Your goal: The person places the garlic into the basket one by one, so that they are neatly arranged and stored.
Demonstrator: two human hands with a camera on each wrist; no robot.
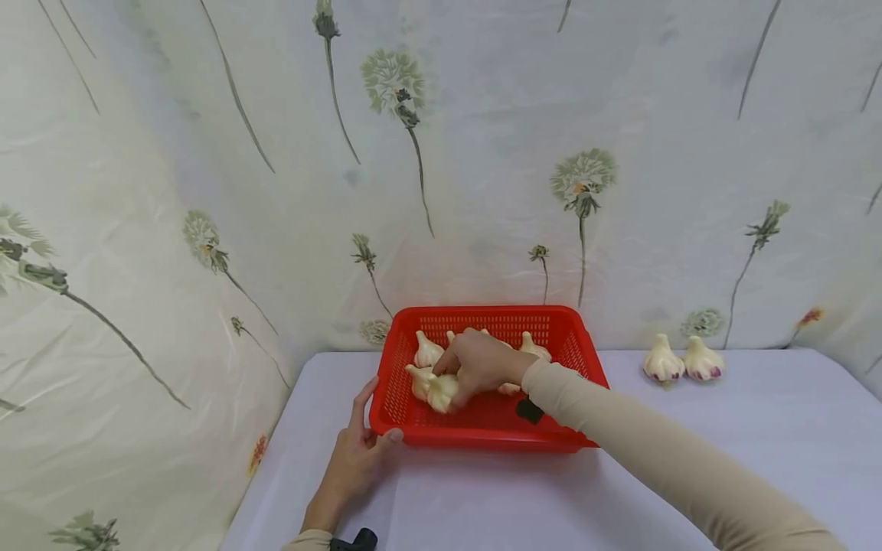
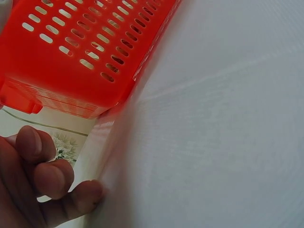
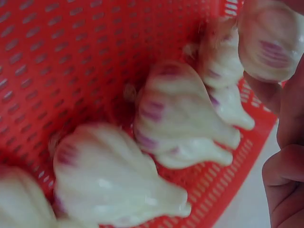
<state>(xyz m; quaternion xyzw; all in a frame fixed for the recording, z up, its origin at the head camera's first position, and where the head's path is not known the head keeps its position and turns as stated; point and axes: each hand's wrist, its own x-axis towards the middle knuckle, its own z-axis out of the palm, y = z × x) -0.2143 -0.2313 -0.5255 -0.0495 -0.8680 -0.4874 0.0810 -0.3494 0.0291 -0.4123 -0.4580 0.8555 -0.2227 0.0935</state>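
Observation:
A red plastic basket [image 1: 482, 438] with slotted walls sits on the table, holding several white garlic bulbs [image 1: 428, 351]. My right hand [image 1: 480, 360] reaches down inside it and pinches one garlic bulb [image 1: 442, 392] near the left side. In the right wrist view that bulb [image 3: 270, 42] shows purple streaks beside my fingers, above other bulbs [image 3: 114, 175]. My left hand [image 1: 358, 451] holds the basket's front left corner, thumb at the front and index finger along the side. The left wrist view shows its other fingers [image 2: 52, 178] bent below the basket [image 2: 57, 61].
Two garlic bulbs [image 1: 664, 360] with purple marks stand side by side on the table to the right of the basket. A pale cloth [image 1: 758, 428] covers the table. Behind hangs a curtain [image 1: 482, 191] printed with dandelions. A dark patch [image 1: 529, 410] shows below my right wrist.

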